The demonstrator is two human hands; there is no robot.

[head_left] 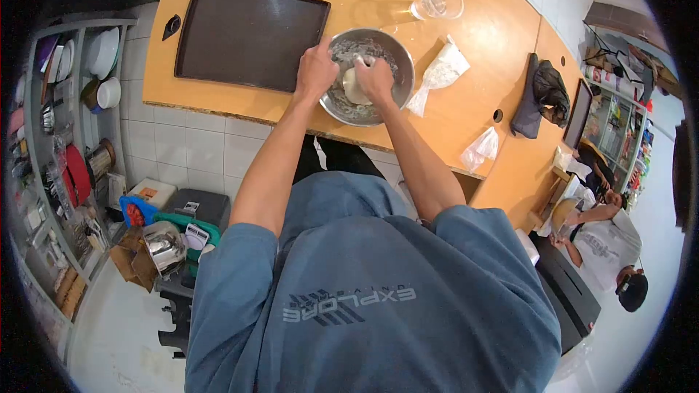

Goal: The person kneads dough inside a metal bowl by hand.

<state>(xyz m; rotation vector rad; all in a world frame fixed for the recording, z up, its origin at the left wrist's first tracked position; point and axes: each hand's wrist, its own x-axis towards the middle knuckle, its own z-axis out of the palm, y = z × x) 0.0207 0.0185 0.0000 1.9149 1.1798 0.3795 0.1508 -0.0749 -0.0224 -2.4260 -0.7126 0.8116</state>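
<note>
A steel mixing bowl stands near the front edge of the wooden table, its inner wall smeared with flour. Inside it lies a pale lump of dough. My left hand grips the bowl's left rim, fingers curled over the edge. Down in the bowl, my right hand is closed on the dough, with white flour on its fingertips. The underside of the dough is hidden by the hand and bowl. Right of the bowl lies a knotted plastic bag of white powder.
A dark baking tray lies left of the bowl. Behind the bowl is a clear plastic cup. A smaller plastic bag and dark oven mitts lie to the right. Another person sits far right; shelves stand left.
</note>
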